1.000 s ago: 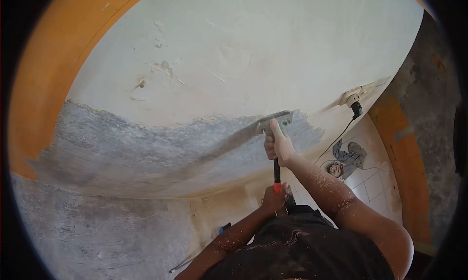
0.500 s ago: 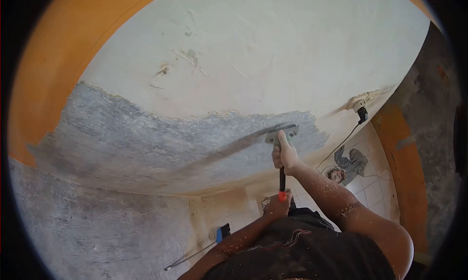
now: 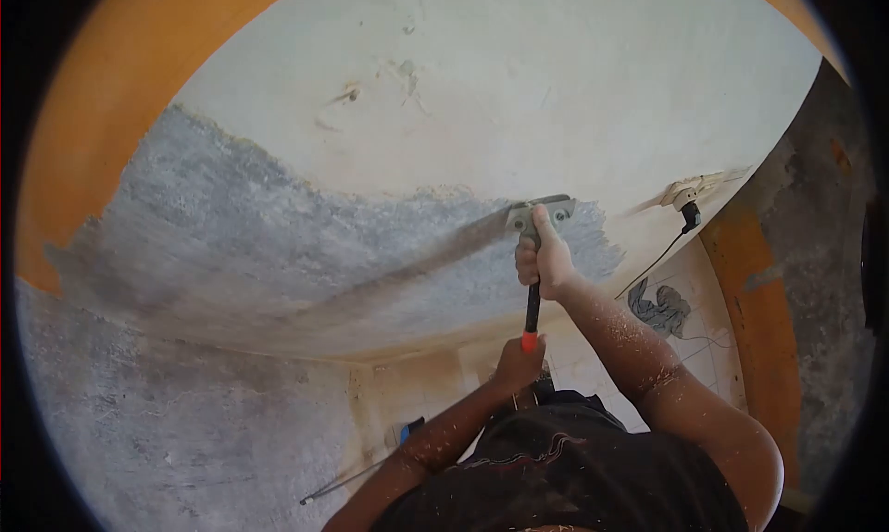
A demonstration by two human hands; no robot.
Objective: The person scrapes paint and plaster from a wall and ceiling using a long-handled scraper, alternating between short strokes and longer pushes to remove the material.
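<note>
A long-handled paint scraper with a metal head, black grip and orange-red band stands against the wall. Its head meets the wall close to the ragged line between pale paint and the bare grey patch. High on the tool, my right hand is closed around it, thumb laid along the back of the head. Lower down, my left hand grips the handle end by the orange-red band. Light flecks cover my right arm.
At right, a black plug sits in a wall socket, its cord running down. A grey cloth lies on the tiled floor. A blue and black broom lies at lower left, partly behind my left arm.
Both hands and the scraper have moved up the wall, bringing the head nearer the edge of the pale paint. The view has shifted slightly.
</note>
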